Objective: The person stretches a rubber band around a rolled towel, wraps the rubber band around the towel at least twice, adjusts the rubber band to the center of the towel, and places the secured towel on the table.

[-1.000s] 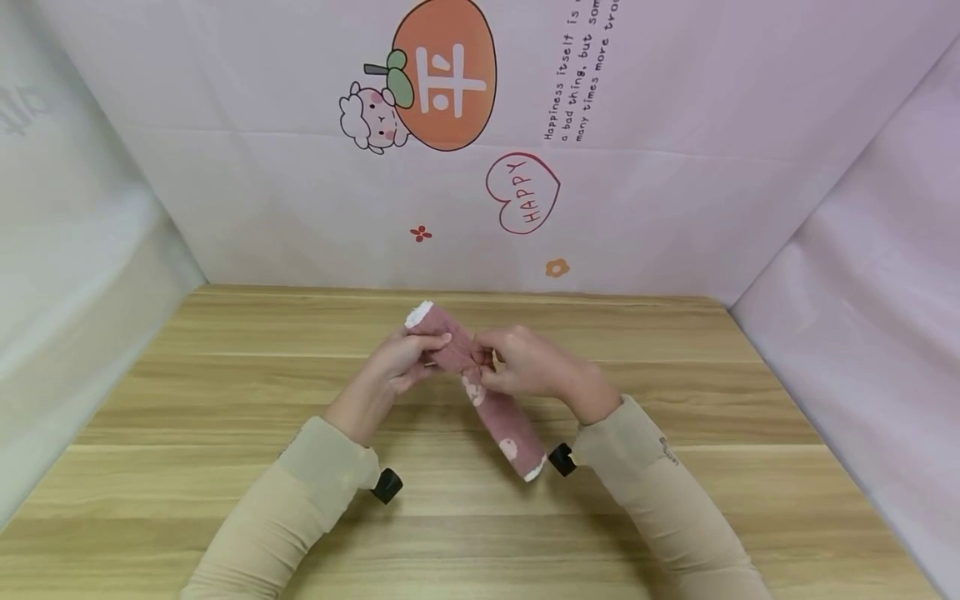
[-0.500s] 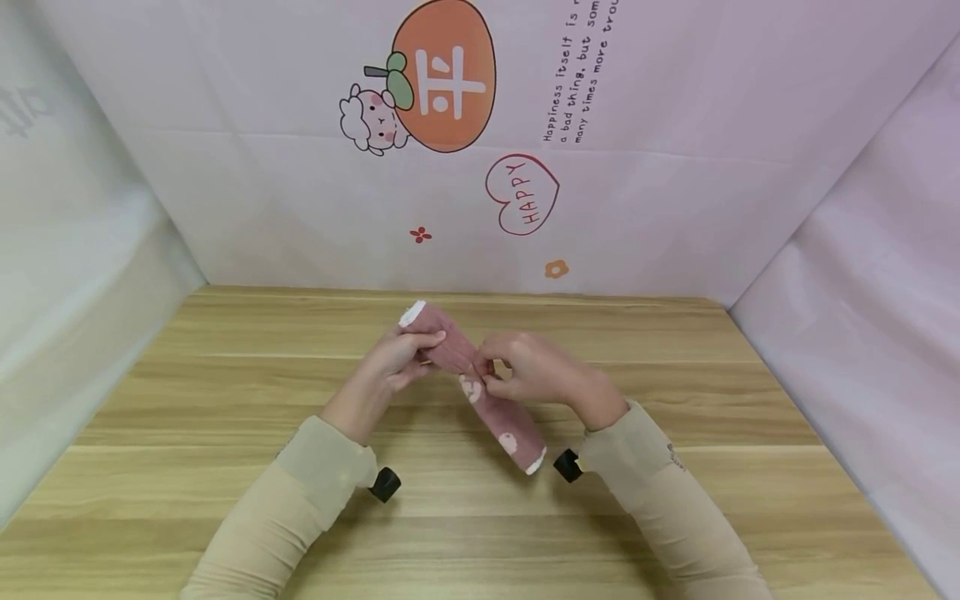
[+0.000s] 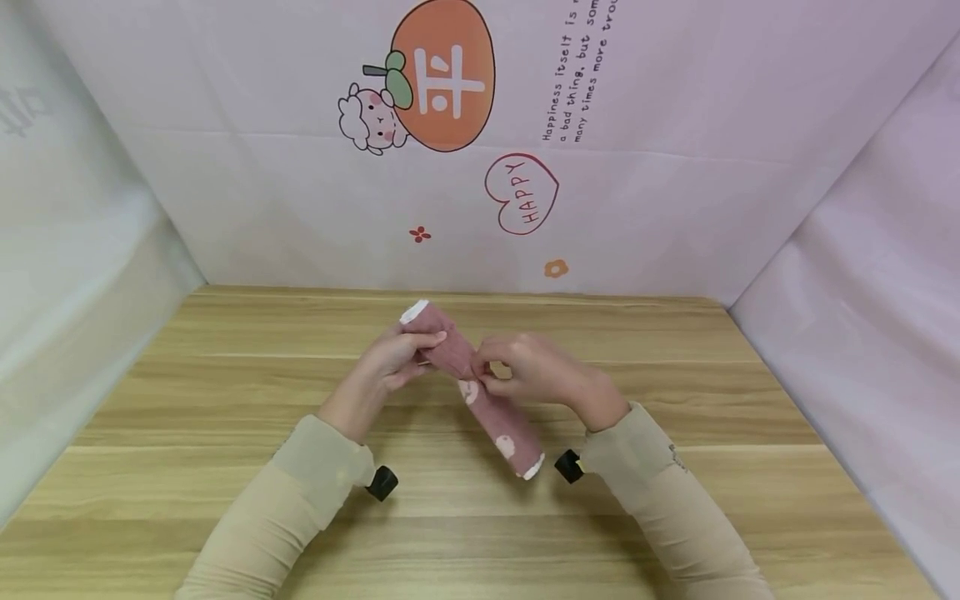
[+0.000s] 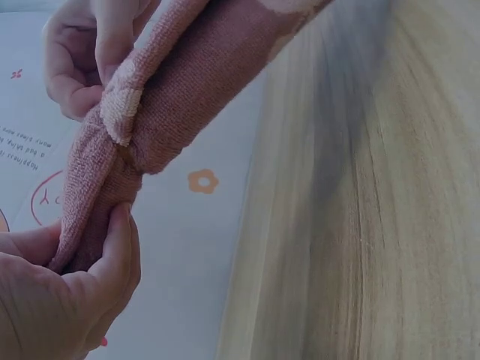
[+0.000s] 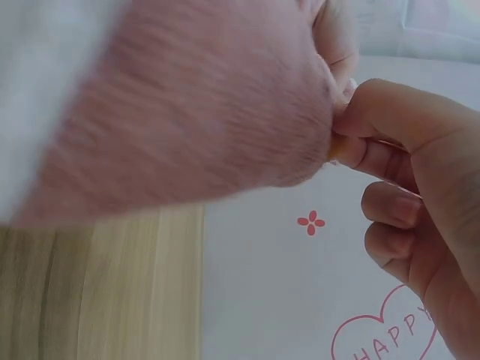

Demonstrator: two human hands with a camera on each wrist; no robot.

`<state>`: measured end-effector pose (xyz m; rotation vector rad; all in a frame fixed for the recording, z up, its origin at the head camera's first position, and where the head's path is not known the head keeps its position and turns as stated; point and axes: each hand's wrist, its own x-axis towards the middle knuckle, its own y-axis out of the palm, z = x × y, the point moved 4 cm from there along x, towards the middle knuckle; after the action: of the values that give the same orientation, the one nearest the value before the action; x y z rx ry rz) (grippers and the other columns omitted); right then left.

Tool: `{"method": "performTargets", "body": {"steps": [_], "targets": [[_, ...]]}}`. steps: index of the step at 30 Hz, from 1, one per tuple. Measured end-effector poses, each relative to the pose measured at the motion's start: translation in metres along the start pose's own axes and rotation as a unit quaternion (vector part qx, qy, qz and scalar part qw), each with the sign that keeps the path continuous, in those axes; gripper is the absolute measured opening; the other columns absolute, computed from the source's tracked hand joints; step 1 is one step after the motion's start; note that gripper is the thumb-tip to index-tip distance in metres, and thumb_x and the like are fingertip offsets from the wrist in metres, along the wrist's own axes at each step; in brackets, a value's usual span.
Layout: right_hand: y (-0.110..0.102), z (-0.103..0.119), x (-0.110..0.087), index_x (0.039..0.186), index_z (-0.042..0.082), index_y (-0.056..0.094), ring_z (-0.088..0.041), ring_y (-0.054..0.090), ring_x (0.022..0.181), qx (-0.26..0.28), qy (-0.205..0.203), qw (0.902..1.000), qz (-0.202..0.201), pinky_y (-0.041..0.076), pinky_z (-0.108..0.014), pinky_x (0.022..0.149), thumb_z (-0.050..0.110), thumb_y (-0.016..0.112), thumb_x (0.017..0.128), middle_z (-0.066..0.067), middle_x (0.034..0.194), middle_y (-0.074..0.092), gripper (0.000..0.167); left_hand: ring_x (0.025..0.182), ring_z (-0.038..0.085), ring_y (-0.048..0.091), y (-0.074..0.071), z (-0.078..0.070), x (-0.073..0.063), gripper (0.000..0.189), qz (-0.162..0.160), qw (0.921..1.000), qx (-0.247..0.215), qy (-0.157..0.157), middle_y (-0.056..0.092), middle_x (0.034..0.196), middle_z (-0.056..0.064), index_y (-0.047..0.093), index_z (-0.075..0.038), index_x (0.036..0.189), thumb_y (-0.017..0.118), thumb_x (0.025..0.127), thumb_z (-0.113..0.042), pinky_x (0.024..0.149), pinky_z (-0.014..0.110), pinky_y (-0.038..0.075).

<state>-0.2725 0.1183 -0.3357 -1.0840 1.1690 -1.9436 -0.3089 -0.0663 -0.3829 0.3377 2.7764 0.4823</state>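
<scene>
A rolled pink terry towel [image 3: 506, 421] with white ends and pale round patches slants above the table, drawn in at its middle. My left hand [image 3: 393, 354] grips its upper half, thumb on top; in the left wrist view my left fingers [image 4: 116, 247] squeeze the cloth into folds. At the narrow waist, my right hand [image 3: 528, 367] pinches with thumb and forefinger. A bit of yellow-orange band [image 5: 337, 148], which looks like a rubber band, shows at those fingertips in the right wrist view. Most of the band is hidden in the folds.
Under the hands lies a wood-grain table [image 3: 450, 533]. A white printed cloth [image 3: 300, 217] stands as a wall behind it, with similar white cloth at both sides. Small black cameras [image 3: 382, 483] jut from both sleeves.
The towel's upper end and my left hand have shifted slightly left. My right hand has moved a little right and down, still pinching at the towel's waist.
</scene>
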Motion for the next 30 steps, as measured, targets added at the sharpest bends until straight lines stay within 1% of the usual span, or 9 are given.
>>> {"method": "performTargets", "body": {"steps": [4, 9, 15, 17, 20, 22, 25, 27, 30], "targets": [[-0.001, 0.002, 0.0, 0.089, 0.008, 0.073, -0.013, 0.06, 0.071, -0.011, -0.035, 0.9992, -0.016, 0.05, -0.019, 0.064, -0.007, 0.073, 0.084, 0.002, 0.085, 0.067, 0.016, 0.09, 0.017, 0.064, 0.002, -0.001, 0.0, 0.021, 0.012, 0.9999, 0.007, 0.003, 0.062, 0.099, 0.006, 0.05, -0.002, 0.122, 0.053, 0.102, 0.004, 0.094, 0.041, 0.052], [-0.002, 0.004, 0.0, 0.089, 0.006, 0.074, -0.011, 0.061, 0.072, -0.021, -0.062, 0.9975, -0.029, 0.052, -0.019, 0.064, -0.011, 0.074, 0.08, 0.0, 0.085, 0.068, 0.019, 0.092, 0.018, 0.063, -0.001, -0.002, 0.0, 0.023, -0.008, 0.9997, -0.024, 0.0, 0.061, 0.103, 0.006, 0.051, -0.003, 0.122, 0.054, 0.101, 0.006, 0.086, 0.035, 0.054], [-0.002, 0.005, 0.001, 0.08, 0.009, 0.067, -0.01, 0.055, 0.067, -0.01, -0.06, 0.9979, -0.02, 0.045, -0.018, 0.059, -0.012, 0.073, 0.078, 0.003, 0.077, 0.06, 0.021, 0.088, 0.017, 0.064, -0.003, -0.001, 0.002, 0.02, -0.017, 0.9989, -0.044, -0.002, 0.062, 0.098, 0.005, 0.052, -0.004, 0.117, 0.055, 0.1, 0.008, 0.079, 0.032, 0.056], [-0.002, 0.004, 0.001, 0.08, 0.009, 0.068, -0.011, 0.056, 0.067, -0.001, -0.058, 0.9981, -0.019, 0.047, -0.02, 0.058, -0.011, 0.073, 0.079, 0.003, 0.077, 0.062, 0.021, 0.088, 0.016, 0.064, -0.003, -0.001, 0.002, 0.019, -0.012, 0.999, -0.044, -0.005, 0.062, 0.097, 0.005, 0.052, -0.003, 0.116, 0.054, 0.1, 0.008, 0.077, 0.031, 0.056], [0.0, 0.002, 0.0, 0.085, 0.007, 0.074, -0.01, 0.063, 0.073, 0.011, -0.059, 0.9979, -0.024, 0.054, -0.023, 0.064, -0.011, 0.075, 0.082, 0.001, 0.085, 0.07, 0.018, 0.088, 0.016, 0.063, -0.003, 0.0, 0.001, 0.019, -0.006, 0.9991, -0.041, -0.007, 0.062, 0.098, 0.005, 0.052, -0.004, 0.116, 0.054, 0.101, 0.007, 0.076, 0.03, 0.056], [0.001, 0.0, -0.001, 0.091, 0.005, 0.077, -0.01, 0.064, 0.076, 0.028, -0.053, 0.9976, -0.034, 0.056, -0.025, 0.066, -0.01, 0.077, 0.084, -0.002, 0.092, 0.073, 0.016, 0.089, 0.016, 0.063, -0.004, -0.001, 0.0, 0.021, -0.002, 0.9991, -0.043, -0.003, 0.061, 0.1, 0.005, 0.051, -0.004, 0.118, 0.053, 0.101, 0.008, 0.077, 0.03, 0.056], [0.001, -0.004, -0.004, 0.095, 0.004, 0.078, -0.009, 0.063, 0.077, 0.073, -0.026, 0.9955, -0.055, 0.055, -0.024, 0.066, -0.007, 0.077, 0.086, -0.003, 0.096, 0.074, 0.014, 0.091, 0.016, 0.062, -0.004, -0.004, 0.0, 0.025, 0.003, 0.9987, -0.051, 0.006, 0.06, 0.103, 0.004, 0.048, -0.008, 0.12, 0.052, 0.101, 0.008, 0.077, 0.03, 0.056], [0.002, -0.008, -0.005, 0.096, 0.004, 0.077, -0.008, 0.06, 0.075, 0.109, -0.002, 0.9918, -0.066, 0.054, -0.023, 0.065, -0.007, 0.077, 0.088, -0.003, 0.098, 0.074, 0.014, 0.091, 0.016, 0.062, -0.004, -0.006, -0.001, 0.026, 0.008, 0.9981, -0.06, 0.011, 0.059, 0.104, 0.004, 0.047, -0.008, 0.121, 0.052, 0.101, 0.008, 0.077, 0.029, 0.056], [0.002, -0.013, -0.007, 0.098, 0.005, 0.077, -0.01, 0.062, 0.078, 0.151, 0.031, 0.9851, -0.076, 0.055, -0.026, 0.068, -0.005, 0.076, 0.089, -0.002, 0.099, 0.074, 0.014, 0.091, 0.016, 0.061, -0.004, -0.009, -0.001, 0.024, 0.014, 0.9969, -0.076, 0.014, 0.059, 0.104, 0.004, 0.048, -0.008, 0.12, 0.049, 0.102, 0.007, 0.077, 0.028, 0.055]]}}
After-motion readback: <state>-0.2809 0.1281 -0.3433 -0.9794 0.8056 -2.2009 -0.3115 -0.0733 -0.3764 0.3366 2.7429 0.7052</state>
